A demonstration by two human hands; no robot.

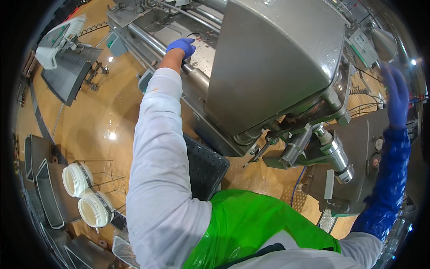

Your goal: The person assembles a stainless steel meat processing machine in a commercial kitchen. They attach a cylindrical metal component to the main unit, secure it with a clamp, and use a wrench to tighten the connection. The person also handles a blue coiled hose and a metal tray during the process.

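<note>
Metal, plastic and cloth
The machine cover [273, 62] is formed of smooth, satiny metal, the apron [251, 219] of glossy plastic, the white sleeve [156, 134] of matt cloth; light is mirrored by the shiny floor [103, 116].

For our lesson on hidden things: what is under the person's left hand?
A steel bar runs to the blue-gloved left hand from the upper left; a thicker steel cylinder shows to its lower right. The hand covers what lies directly beneath, so its grip cannot be told.

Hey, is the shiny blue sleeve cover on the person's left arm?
No, the blue sleeve cover runs up to the gloved right hand, while a white sleeve covers the left arm.
</note>
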